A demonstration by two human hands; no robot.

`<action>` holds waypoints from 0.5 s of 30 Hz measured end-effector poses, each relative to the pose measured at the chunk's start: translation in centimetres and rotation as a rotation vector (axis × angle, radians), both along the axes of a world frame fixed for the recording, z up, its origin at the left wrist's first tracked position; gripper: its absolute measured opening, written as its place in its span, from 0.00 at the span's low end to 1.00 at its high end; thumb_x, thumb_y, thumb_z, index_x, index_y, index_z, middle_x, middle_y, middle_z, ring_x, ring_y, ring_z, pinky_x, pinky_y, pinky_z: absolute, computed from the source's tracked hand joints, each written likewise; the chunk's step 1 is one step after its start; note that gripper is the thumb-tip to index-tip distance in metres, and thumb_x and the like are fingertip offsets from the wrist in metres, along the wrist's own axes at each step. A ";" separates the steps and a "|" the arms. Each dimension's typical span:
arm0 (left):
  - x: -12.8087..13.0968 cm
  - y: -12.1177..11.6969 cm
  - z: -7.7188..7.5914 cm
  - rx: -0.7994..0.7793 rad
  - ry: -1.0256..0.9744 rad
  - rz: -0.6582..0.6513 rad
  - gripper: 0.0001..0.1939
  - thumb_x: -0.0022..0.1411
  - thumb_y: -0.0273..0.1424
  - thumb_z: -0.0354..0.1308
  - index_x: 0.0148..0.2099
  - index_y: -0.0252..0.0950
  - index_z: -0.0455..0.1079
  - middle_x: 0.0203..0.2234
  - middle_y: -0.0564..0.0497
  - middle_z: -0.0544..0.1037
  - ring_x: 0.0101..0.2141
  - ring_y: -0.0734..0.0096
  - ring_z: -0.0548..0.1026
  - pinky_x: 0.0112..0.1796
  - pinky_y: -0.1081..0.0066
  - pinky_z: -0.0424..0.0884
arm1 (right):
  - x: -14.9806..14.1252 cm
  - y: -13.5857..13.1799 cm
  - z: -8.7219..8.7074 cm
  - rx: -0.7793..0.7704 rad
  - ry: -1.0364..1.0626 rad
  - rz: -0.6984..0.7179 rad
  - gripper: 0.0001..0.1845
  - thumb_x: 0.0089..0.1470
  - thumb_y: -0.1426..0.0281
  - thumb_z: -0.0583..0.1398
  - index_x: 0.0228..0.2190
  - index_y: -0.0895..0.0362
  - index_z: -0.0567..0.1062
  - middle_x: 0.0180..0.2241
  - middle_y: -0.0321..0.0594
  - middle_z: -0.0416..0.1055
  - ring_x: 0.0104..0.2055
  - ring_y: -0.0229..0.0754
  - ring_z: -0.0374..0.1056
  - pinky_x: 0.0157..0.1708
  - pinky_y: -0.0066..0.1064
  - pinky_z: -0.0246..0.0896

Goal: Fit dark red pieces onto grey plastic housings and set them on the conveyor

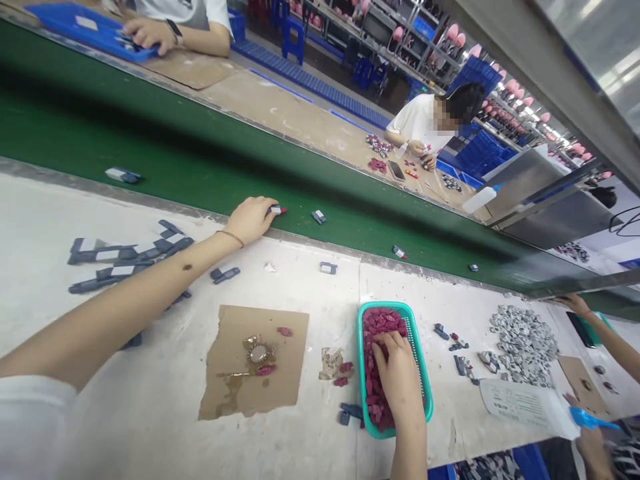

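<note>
My left hand reaches to the near edge of the green conveyor belt. Its fingers are closed on a small dark grey plastic part with a white face and a red tip. My right hand is inside a teal plastic basket of small dark red pieces. Its thumb and fingers are curled among the pieces, and whatever lies between the fingertips is hidden. Under and beside my left forearm, several grey parts lie on the white table.
A cardboard sheet carries a round sticky-looking object and red pieces. More grey parts sit on the belt. At right are a pile of grey-white pieces, a plastic bag and another person's arm. Two people sit across the belt.
</note>
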State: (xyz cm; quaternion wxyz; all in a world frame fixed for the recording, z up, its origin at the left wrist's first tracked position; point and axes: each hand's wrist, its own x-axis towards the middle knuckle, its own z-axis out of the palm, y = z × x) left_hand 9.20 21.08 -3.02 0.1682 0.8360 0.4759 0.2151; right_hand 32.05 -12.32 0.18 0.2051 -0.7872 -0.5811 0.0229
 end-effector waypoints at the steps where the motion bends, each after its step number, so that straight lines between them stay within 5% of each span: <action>1: 0.8 0.3 -0.2 0.016 0.003 -0.006 0.20 0.63 0.29 0.45 0.53 0.28 0.69 0.48 0.34 0.74 0.52 0.44 0.68 0.53 0.51 0.61 | 0.1 0.0 0.1 0.007 0.009 0.008 0.10 0.57 0.74 0.54 0.30 0.51 0.74 0.31 0.42 0.72 0.35 0.52 0.65 0.35 0.41 0.59; 9: 8.9 -0.7 -0.1 0.017 -0.029 -0.295 0.24 0.60 0.22 0.48 0.58 0.36 0.67 0.63 0.43 0.61 0.63 0.50 0.54 0.60 0.50 0.48 | 0.7 0.1 1.1 -0.001 0.329 -0.054 0.04 0.51 0.71 0.60 0.25 0.54 0.72 0.25 0.37 0.70 0.29 0.46 0.65 0.31 0.36 0.61; 15: 12.5 -0.9 0.3 -0.191 -0.147 -0.311 0.12 0.62 0.25 0.54 0.47 0.33 0.73 0.50 0.40 0.73 0.53 0.51 0.68 0.54 0.50 0.59 | 0.8 -0.7 1.6 0.247 0.988 -0.165 0.14 0.50 0.62 0.64 0.38 0.56 0.78 0.30 0.39 0.77 0.32 0.42 0.72 0.33 0.33 0.68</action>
